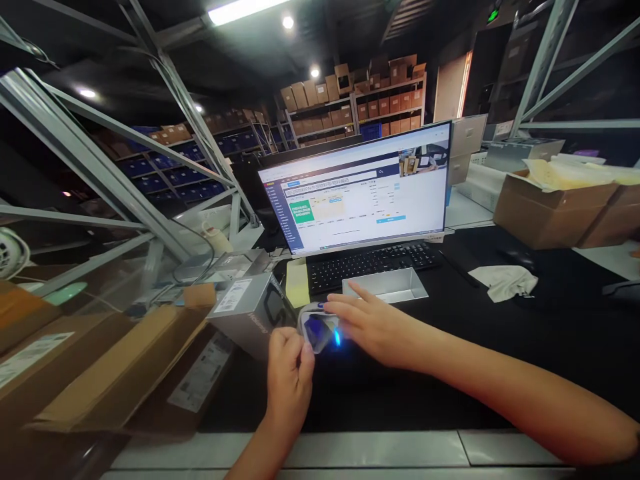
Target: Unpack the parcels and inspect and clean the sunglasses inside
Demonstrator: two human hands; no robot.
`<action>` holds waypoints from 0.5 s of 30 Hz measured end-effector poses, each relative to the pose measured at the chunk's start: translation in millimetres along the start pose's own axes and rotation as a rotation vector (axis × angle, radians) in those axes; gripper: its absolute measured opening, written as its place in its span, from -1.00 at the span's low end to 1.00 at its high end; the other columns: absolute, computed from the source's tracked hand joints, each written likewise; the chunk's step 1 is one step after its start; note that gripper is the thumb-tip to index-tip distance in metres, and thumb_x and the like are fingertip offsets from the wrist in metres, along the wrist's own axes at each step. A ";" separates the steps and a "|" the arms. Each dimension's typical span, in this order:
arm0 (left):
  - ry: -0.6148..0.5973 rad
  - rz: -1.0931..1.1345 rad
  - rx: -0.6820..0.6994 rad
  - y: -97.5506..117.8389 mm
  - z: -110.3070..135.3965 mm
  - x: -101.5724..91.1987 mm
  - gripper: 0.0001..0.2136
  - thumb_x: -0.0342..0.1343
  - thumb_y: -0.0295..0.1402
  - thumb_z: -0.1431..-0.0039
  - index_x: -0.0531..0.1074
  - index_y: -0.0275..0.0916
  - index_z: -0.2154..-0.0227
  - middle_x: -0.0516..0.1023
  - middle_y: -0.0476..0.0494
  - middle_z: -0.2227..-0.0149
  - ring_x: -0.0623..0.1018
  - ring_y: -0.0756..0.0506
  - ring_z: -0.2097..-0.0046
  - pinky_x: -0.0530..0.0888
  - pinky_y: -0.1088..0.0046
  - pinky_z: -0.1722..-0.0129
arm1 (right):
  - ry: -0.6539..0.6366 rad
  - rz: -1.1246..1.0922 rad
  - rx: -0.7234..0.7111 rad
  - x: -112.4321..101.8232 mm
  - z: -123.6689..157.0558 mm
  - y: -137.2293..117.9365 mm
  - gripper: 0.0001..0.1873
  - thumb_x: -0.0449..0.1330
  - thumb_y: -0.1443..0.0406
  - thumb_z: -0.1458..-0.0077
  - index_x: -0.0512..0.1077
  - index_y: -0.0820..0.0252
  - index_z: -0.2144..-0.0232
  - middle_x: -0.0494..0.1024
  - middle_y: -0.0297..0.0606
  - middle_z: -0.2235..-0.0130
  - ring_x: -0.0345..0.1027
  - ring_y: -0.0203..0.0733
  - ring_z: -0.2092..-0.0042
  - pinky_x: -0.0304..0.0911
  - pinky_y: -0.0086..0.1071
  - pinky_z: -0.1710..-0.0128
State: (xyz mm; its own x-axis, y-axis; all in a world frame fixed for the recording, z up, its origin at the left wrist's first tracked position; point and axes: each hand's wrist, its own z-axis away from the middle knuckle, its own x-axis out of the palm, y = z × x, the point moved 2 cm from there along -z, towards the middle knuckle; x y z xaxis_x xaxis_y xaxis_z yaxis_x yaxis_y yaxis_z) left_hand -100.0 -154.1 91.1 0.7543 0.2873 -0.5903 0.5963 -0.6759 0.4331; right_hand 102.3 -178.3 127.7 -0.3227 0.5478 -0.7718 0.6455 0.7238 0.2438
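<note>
My left hand (291,370) is closed in a pinch on the near left edge of a small grey rounded device (318,333) with a dark blue face, perhaps in clear plastic. A bright blue light (337,337) glows at its right side. From the right, my right hand (373,323) reaches over with its fingers stretched out, and the fingertips meet the device's upper right part. Its thumb is hidden. A grey printed box (255,313) stands just left of the device. Behind my right fingers lies an open silver-grey box tray (395,287).
A monitor (360,193) stands behind a black keyboard (370,263), with a yellow pad (297,283) at its left end. Cardboard boxes (125,367) crowd the left side. A white cloth (505,280) and an open carton (550,207) are at the right.
</note>
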 end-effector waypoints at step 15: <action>-0.093 0.009 0.160 14.4 -13.7 -0.5 -0.76 -0.07 -0.48 -0.29 0.25 -0.19 0.52 0.31 -0.07 0.38 0.38 -0.06 0.34 0.40 0.44 0.35 | -0.056 -0.190 0.319 35.7 -7.7 -13.3 -0.73 0.02 0.45 -0.28 0.52 0.44 0.16 0.34 0.18 -0.24 0.00 0.19 -0.38 -0.06 0.26 -0.35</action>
State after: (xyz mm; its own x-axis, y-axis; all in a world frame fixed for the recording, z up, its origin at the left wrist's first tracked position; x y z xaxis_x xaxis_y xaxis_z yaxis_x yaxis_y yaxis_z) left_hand -88.0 -154.7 106.9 0.7264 0.2215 -0.6506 0.5325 -0.7798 0.3292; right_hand 76.8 -165.1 101.4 -0.4247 0.3863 -0.8188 0.7638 0.6385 -0.0950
